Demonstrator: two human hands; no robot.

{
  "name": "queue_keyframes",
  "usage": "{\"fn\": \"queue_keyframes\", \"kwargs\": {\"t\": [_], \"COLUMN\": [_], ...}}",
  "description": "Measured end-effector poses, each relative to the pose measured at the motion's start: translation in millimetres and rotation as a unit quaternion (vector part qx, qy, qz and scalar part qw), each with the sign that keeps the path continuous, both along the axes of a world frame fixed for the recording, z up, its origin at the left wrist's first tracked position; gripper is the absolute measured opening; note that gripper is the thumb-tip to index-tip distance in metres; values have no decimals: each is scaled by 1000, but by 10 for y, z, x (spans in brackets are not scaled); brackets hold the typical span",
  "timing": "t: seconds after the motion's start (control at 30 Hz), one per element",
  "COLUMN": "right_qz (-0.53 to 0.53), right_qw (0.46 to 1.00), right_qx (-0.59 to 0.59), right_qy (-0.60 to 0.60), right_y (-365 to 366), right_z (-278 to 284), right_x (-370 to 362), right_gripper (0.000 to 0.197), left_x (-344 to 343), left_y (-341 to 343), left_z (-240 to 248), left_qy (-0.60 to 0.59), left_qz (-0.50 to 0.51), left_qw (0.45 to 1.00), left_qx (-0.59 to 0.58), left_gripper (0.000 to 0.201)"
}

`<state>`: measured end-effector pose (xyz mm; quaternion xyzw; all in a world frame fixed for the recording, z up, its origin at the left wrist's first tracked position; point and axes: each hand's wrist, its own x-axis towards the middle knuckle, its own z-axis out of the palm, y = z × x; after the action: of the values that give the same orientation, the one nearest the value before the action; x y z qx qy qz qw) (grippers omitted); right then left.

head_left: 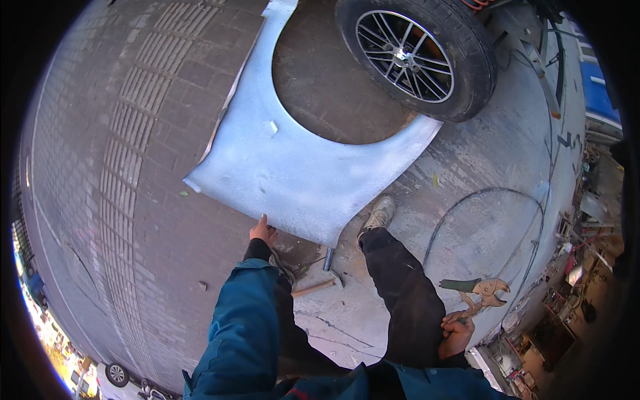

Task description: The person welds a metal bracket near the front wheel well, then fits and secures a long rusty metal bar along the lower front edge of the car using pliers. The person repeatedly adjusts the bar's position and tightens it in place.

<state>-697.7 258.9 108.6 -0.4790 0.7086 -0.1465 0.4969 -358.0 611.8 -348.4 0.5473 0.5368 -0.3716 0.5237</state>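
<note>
A pale blue-white car fender (pixel 300 177) with a rounded wheel-arch cutout lies ahead of me. At its near edge, my left hand (pixel 264 231) grips the sheet metal, thumb on top and the other fingers mostly hidden. My right hand (pixel 457 332) is low on the right, beside my knee, closed round the handle of a pair of locking pliers (pixel 485 291). Their jaws point away to the right, and one handle carries a green sleeve. A hammer (pixel 319 287) with a wooden handle rests on the ground between my feet, touched by neither hand.
Beyond the fender's right side stands a wheel with a black tyre (pixel 477 73). A black hose (pixel 467 195) curves over the concrete at right. My shoe (pixel 379 213) is close to the fender's near right edge. Paving bricks (pixel 143 133) stretch along the left; clutter (pixel 527 353) lines the far right.
</note>
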Motion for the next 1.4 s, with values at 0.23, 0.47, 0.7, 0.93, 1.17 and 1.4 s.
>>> {"fn": "queue_keyframes", "kwargs": {"t": [0.23,0.47,0.7,0.93,1.17,1.4], "right_qz": [-1,-58,-81,-104,-81,27], "right_qw": [1000,992,986,951,965,997], "right_qx": [10,84,120,208,153,-61], "right_qy": [-2,-69,-78,-205,-198,-48], "right_y": [-51,-96,-558,-1258,-2014,-2666], "right_z": [-8,-114,155,881,1177,886], "right_x": [52,240,617,1138,1869,2681], "right_gripper": [11,6,9,12,23,34], "left_x": [105,304,836,997,1311,1634], "left_y": [-233,-1074,-2638,-3892,-4463,-4771], "left_z": [-31,2092,4490,5724,5919,5733], "left_qy": [-60,-175,-236,-203,-141,-87], "left_qz": [6,-120,-234,-321,-381,-421], "left_qw": [997,975,937,917,909,900], "left_qx": [54,63,105,124,91,74], "left_gripper": [25,19,28,34,40,40]}}
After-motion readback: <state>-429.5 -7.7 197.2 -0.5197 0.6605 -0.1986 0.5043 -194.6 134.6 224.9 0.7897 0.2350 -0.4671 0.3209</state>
